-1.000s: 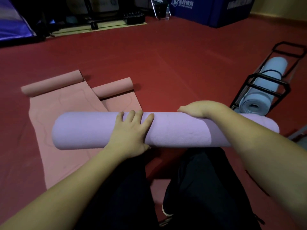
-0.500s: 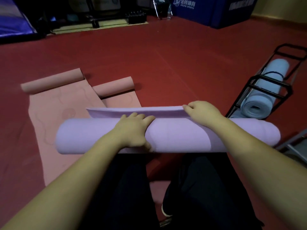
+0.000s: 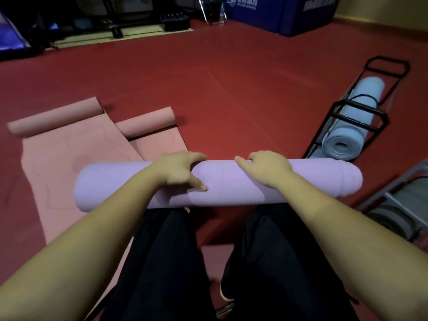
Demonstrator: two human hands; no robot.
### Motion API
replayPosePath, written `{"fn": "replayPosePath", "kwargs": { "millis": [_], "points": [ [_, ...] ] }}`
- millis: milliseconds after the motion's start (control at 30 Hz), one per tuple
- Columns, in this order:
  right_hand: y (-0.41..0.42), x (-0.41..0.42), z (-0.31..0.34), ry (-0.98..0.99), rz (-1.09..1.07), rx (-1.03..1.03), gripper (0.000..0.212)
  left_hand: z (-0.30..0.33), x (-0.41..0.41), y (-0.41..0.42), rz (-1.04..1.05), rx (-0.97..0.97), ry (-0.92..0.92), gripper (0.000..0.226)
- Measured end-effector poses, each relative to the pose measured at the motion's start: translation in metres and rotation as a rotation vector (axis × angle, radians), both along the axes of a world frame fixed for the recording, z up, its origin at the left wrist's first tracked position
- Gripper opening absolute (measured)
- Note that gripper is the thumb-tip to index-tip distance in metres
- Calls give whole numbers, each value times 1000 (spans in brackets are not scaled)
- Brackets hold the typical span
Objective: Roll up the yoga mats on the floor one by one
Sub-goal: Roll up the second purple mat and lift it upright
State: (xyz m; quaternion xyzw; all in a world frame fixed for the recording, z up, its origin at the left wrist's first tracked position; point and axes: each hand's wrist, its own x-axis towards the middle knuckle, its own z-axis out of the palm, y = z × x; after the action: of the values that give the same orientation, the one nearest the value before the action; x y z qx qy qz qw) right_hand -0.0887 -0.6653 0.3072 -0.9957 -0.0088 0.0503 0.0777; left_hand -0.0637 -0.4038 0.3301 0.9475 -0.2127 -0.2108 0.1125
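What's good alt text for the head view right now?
Both hands, left hand and right hand, grip a fully rolled lilac yoga mat held across the person's knees. Two pink yoga mats lie mostly unrolled on the red floor; a blue rolled mat sits in a black rack.

Fingertips [image 3: 199, 156] hidden behind purple mat [image 3: 231, 184].

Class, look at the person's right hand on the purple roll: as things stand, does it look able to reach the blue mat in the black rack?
Probably yes. The right hand grips the purple roll, and the blue mat lies in the black rack just beyond that roll's right end, with nothing between them. It would have to let go first.
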Motion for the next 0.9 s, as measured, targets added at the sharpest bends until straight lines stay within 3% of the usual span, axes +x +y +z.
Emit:
{"fn": "replayPosePath", "kwargs": {
  "millis": [133,200,300,533,767,900],
  "points": [
    [-1,13,2,106,19,2,77,-39,-45,11,-76,-6,-640,89],
    [3,19,4,155,39,-8,78,-61,-62,13,-75,104,-762,101],
    [9,28,7,224,52,-9,80,-72,-74,5,17,250,-689,121],
    [24,33,28,280,7,14,74,-59,-64,8,52,275,-662,112],
    [23,26,46,345,39,42,65,-31,-79,17,-32,182,-824,102],
    [19,23,51,450,76,62,56,-9,-91,20,-71,200,-739,104]
  ]
}}
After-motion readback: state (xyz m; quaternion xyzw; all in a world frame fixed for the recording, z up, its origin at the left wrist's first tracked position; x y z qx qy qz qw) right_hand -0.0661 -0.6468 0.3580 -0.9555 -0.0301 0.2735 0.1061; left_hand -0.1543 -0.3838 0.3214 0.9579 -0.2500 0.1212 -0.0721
